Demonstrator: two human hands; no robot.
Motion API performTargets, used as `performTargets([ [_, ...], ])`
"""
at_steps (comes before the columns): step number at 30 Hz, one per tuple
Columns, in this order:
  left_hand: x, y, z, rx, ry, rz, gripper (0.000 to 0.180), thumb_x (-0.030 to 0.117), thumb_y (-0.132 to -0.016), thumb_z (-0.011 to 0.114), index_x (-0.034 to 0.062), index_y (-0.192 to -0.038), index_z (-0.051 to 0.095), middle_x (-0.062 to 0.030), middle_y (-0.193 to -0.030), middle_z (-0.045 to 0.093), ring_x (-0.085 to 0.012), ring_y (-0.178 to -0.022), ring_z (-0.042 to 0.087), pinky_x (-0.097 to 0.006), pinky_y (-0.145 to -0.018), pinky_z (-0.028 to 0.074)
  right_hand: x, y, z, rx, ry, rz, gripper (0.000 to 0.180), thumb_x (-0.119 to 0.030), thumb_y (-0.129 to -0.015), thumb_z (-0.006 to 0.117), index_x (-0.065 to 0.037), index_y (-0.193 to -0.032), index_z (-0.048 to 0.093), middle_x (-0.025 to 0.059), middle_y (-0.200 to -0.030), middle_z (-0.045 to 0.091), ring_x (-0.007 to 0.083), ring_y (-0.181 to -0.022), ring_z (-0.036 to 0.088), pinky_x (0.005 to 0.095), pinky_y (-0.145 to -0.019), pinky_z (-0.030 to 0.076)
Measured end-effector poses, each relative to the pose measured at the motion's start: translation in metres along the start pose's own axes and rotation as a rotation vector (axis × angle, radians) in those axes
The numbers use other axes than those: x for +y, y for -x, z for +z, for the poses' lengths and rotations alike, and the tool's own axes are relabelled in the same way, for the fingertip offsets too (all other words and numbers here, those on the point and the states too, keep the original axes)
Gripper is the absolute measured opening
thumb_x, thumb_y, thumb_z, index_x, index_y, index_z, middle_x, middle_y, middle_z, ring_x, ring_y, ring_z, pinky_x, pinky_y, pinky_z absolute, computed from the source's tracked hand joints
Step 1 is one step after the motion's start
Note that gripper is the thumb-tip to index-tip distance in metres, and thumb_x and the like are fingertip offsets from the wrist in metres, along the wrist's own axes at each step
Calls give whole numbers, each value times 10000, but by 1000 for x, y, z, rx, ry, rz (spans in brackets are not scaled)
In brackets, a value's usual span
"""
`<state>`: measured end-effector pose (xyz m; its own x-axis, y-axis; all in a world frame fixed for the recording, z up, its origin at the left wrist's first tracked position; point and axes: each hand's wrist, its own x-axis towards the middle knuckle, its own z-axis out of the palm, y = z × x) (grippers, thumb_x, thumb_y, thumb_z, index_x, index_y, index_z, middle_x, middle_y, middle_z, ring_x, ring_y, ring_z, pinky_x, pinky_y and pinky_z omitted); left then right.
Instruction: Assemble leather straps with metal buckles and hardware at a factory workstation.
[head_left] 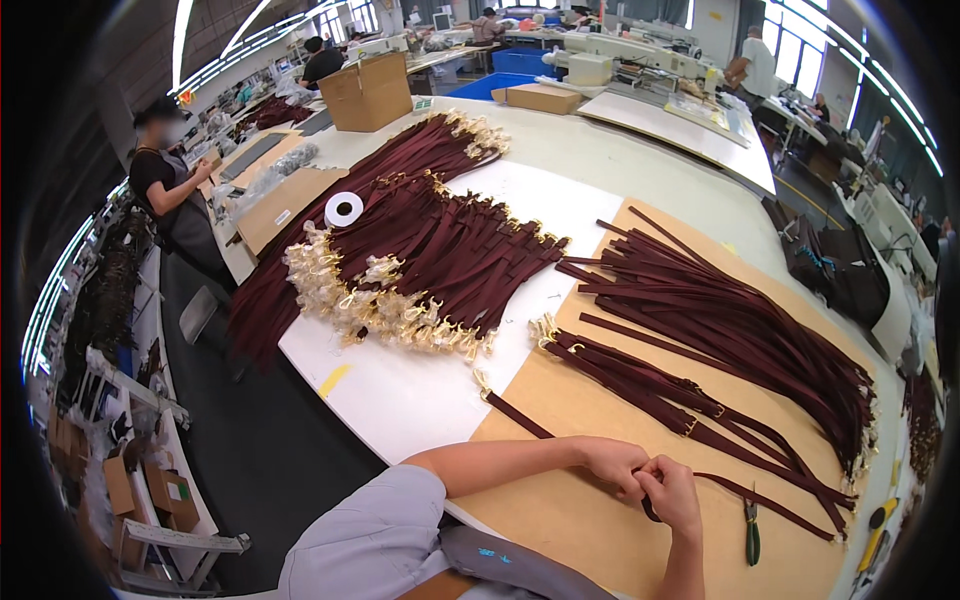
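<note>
- Both hands meet low at the table's near side: the left hand (615,468) and the right hand (672,490) have their fingers curled closed on one maroon strap (520,416).
- The strap runs out both ways – a gold clasp (483,384) at its left end, the other length trailing right. The stretch between the hands is mostly hidden; a dark piece below the right hand is probably part of it.
- Green-handled pliers (752,530) lie just right of the right hand, on a brown sheet (560,410) covering part of the table (420,410).
- Beyond the hands, a small bundle (640,393) of straps with gold buckles.
- Farther, a larger pile (740,310) right – and a clasp-ended heap (470,240) left, beside a white roll (330,209).
- Behind, a carton (368,95); at left, a co-worker (165,185) stands.
</note>
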<state>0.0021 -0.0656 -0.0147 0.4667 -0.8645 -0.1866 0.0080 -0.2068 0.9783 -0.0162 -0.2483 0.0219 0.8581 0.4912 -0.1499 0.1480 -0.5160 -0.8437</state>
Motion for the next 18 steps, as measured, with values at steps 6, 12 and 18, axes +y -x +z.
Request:
performTargets([
  [6, 23, 27, -31, 164, 174, -69, 277, 237, -872, 659, 19, -1036, 611, 24, -781, 594, -55, -690, 517, -228, -570, 420, 23, -36, -39, 64, -329, -48, 120, -114, -905, 582, -7, -860, 611, -12, -694, 579, 47, -645, 524, 210, -557, 415],
  [12, 18, 19, -40, 186, 575, 34, 206, 173, -900, 612, 45, -1041, 533, 10, -687, 548, -28, -499, 388, -181, -426, 265, 25, -35, -33, -133, -471, -218, 155, -78, -895, 627, -11, -1034, 611, 34, -972, 633, 115, -921, 590, 251, -820, 466],
  [18, 16, 19, -32, 129, 490, -4, 200, 186, -922, 621, 63, -1012, 491, 14, -644, 522, -38, -513, 400, -198, -443, 277, 32, -22, -26, -280, -795, -33, 37, -78, -920, 573, -43, -917, 583, 38, -804, 602, 110, -637, 595, 259, -640, 483],
])
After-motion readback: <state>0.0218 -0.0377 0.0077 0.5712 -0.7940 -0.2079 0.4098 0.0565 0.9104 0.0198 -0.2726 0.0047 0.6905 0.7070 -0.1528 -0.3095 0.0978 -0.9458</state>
